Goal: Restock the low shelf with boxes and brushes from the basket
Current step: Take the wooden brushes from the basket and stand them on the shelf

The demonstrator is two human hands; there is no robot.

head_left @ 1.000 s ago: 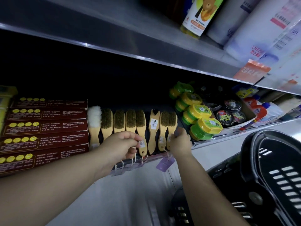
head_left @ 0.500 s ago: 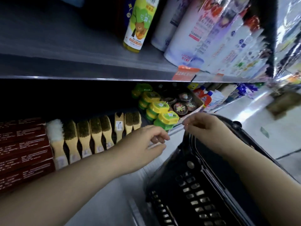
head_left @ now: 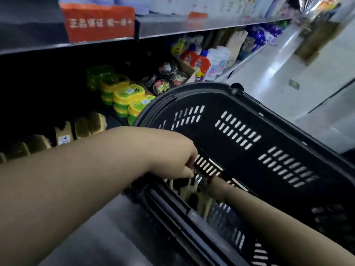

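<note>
Grip cannot be told: left hand point(head_left: 172, 157) and right hand point(head_left: 214, 186) dip into the basket point(head_left: 240, 104), blurred.

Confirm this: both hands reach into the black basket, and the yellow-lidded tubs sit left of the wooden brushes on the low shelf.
Not quite. In the head view the yellow-lidded tubs sit right of the wooden brushes, not left. The rest holds: left hand and right hand both reach into the black basket.
</note>
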